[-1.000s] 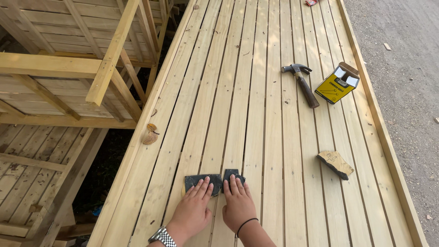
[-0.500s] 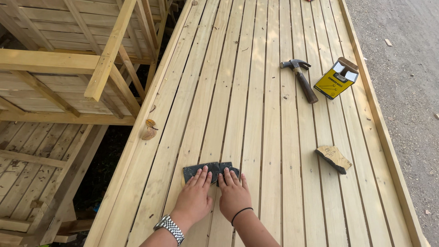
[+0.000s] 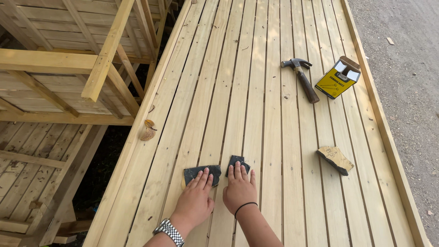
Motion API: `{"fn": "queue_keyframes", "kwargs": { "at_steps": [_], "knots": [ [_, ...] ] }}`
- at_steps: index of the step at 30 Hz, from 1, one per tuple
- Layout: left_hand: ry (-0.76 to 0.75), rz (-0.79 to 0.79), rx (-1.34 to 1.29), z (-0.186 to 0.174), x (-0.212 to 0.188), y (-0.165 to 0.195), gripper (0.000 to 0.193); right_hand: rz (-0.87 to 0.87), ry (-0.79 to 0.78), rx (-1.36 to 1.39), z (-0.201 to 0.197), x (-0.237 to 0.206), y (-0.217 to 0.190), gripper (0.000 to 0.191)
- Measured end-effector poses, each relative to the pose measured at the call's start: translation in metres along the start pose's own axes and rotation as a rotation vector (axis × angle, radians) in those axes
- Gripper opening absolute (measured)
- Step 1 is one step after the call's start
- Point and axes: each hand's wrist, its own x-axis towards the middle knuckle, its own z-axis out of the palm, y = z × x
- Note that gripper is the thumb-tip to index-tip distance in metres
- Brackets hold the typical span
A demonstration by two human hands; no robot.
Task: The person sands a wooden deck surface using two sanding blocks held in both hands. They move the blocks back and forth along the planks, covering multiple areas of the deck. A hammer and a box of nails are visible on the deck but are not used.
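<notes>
Two hands: both lay flat, palms down, on the slatted wooden deck, side by side near the bottom of the view.
Left hand: fingers were stretched out and held together, pressing on a dark sheet of sandpaper; nothing was gripped. A metal watch sat on that wrist.
Right hand: fingers were spread slightly and extended, the tips resting on a second, smaller dark sandpaper piece; it was not clasped either. A thin black band circled that wrist.
Sandpaper position: the two pieces lay on neighbouring boards, just beside each other but apart, each partly under the fingertips.
Hammer: lay on the boards well ahead and to the right of the hands, head pointing away, handle pointing back.
Yellow box: stood open just to the right of the hammer, near the deck's right edge.
Wood block: lay on the boards to the right of the right hand, well apart from it.
Dry leaf: rested on the deck's left edge.
Timber frames: were stacked to the left of the deck.
Gravel ground: ran along the right side.
</notes>
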Motion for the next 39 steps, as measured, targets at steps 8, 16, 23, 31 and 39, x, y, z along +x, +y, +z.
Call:
{"fn": "queue_keyframes", "kwargs": {
  "at_steps": [8, 16, 23, 31, 39],
  "knots": [
    [-0.002, 0.011, -0.014, -0.01, 0.006, 0.0, 0.066, 0.132, -0.02, 0.056, -0.014, 0.007, 0.015, 0.065],
    [-0.002, 0.025, 0.051, -0.013, 0.002, 0.006, 0.069, 0.118, -0.041, 0.09, -0.001, -0.014, 0.026, 0.062],
    [-0.044, -0.042, 0.025, -0.017, 0.046, -0.001, 0.066, 0.136, 0.096, 0.093, -0.021, 0.037, 0.032, 0.059],
    [-0.054, 0.021, 0.059, -0.017, 0.018, 0.004, 0.068, 0.03, 0.022, -0.018, -0.012, 0.003, 0.033, 0.062],
    [-0.057, 0.003, 0.049, -0.019, 0.028, 0.001, 0.065, -0.079, 0.019, -0.039, -0.015, 0.01, 0.055, 0.06]
  ]
}}
